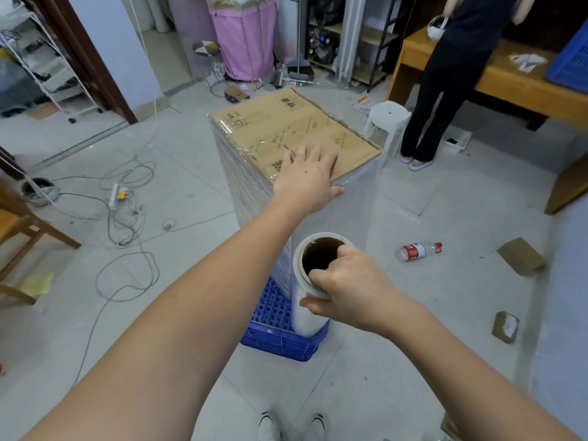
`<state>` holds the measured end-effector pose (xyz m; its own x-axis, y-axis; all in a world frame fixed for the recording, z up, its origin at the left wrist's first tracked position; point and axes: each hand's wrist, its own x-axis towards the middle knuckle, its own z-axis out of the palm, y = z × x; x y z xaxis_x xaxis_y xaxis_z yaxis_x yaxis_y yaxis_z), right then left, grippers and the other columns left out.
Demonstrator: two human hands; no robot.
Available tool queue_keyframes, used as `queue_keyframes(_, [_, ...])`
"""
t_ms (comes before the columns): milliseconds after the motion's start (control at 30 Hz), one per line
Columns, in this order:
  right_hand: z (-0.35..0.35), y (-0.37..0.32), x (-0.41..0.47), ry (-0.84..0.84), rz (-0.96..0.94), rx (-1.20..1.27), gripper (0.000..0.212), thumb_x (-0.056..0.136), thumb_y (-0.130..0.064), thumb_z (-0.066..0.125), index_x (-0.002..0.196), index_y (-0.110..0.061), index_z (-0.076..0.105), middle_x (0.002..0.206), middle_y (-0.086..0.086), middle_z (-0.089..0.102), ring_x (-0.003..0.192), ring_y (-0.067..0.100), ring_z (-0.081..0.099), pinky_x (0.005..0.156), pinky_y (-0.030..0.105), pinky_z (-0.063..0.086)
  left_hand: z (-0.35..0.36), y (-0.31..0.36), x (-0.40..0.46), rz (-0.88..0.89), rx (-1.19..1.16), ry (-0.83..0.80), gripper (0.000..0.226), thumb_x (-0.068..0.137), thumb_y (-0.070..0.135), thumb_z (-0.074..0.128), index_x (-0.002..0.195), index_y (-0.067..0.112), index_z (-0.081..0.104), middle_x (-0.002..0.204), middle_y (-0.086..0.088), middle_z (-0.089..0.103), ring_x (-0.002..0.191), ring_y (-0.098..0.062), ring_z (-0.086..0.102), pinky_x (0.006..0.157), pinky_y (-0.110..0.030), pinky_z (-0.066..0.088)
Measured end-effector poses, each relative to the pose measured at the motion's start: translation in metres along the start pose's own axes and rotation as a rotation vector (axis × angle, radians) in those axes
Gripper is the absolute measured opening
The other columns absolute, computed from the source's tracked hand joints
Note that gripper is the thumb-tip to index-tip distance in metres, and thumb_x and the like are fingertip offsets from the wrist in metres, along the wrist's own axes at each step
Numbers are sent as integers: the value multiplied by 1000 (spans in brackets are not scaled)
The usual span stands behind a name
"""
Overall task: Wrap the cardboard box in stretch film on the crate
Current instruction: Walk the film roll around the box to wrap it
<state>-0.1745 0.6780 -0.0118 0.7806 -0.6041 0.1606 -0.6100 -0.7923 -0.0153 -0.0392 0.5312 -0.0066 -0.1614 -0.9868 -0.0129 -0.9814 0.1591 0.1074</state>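
A tall cardboard box (296, 125) stands upright on a blue plastic crate (280, 340) in the middle of the floor. Clear stretch film (251, 186) covers its sides in many layers. My left hand (307, 183) lies flat with straight fingers on the box's near top edge, thumb over the film. My right hand (346, 288) grips the top rim of the stretch film roll (310, 300), fingers hooked into its brown cardboard core. The roll stands upright beside the box's near corner. A sheet of film runs from the roll along the box's right side.
Cables and a power strip (116, 194) lie on the floor to the left. A plastic bottle (416, 251) and small cardboard boxes (521, 256) lie to the right. A person (445, 90) stands by a wooden table (509, 81), next to a white stool (388, 117).
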Motion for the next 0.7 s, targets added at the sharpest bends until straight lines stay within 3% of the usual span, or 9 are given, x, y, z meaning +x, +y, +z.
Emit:
queue_keyframes(67, [-6,-10,0,-23,50,0,42,76,-49,76,66,-18,49,53,0,56,51,21,34,64,26,31,0,-2,-2,3,-15,18,84,94,71,51,162,31,24,172,-7,15,158,-33,11,127,-55,10])
queue_keyframes(167, [-14,-30,-1,-49,197,38,42,94,-59,48,89,-17,41,77,1,64,70,24,50,72,31,30,-1,-4,-5,3,-48,33,88,88,75,58,160,32,30,170,-5,24,157,-32,17,126,-54,13])
queue_keyframes(267, [-18,-40,3,-76,349,43,56,88,-72,42,91,-16,39,72,0,59,71,22,49,67,33,21,-10,-5,-4,36,-116,9,88,85,79,58,155,30,40,155,-6,44,147,-31,33,122,-56,22])
queue_keyframes(367, [-16,-44,5,-48,412,32,48,93,-64,44,93,-16,44,76,1,62,68,22,43,68,33,20,-30,-19,-3,111,-371,-117,81,86,75,64,150,29,48,147,-2,51,136,-25,46,116,-47,35])
queue_keyframes(433, [-16,-49,3,-14,442,26,39,98,-56,45,91,-17,44,74,-1,57,64,20,39,69,32,21,-43,-37,-1,202,-323,-276,91,80,76,69,156,33,41,161,-4,38,146,-27,37,119,-42,31])
queue_keyframes(533, [-17,-60,2,-43,497,30,30,101,-46,44,95,-17,43,85,2,64,68,23,43,68,33,23,-51,-66,3,363,-73,-475,127,59,83,77,162,46,13,174,3,-2,159,-24,-4,128,-54,5])
queue_keyframes(600, [-19,-67,6,-45,564,42,29,101,-44,44,106,-16,47,93,3,67,76,25,50,67,33,24,-51,-76,8,449,88,-523,145,50,83,80,162,48,-5,172,6,-16,158,-26,-16,127,-58,-2])
queue_keyframes(700, [-21,-80,13,-33,689,22,25,101,-40,44,111,-17,47,91,1,66,73,22,45,67,32,23,-47,-80,8,560,267,-491,157,48,79,86,158,46,-21,170,3,-23,157,-28,-19,128,-57,-1])
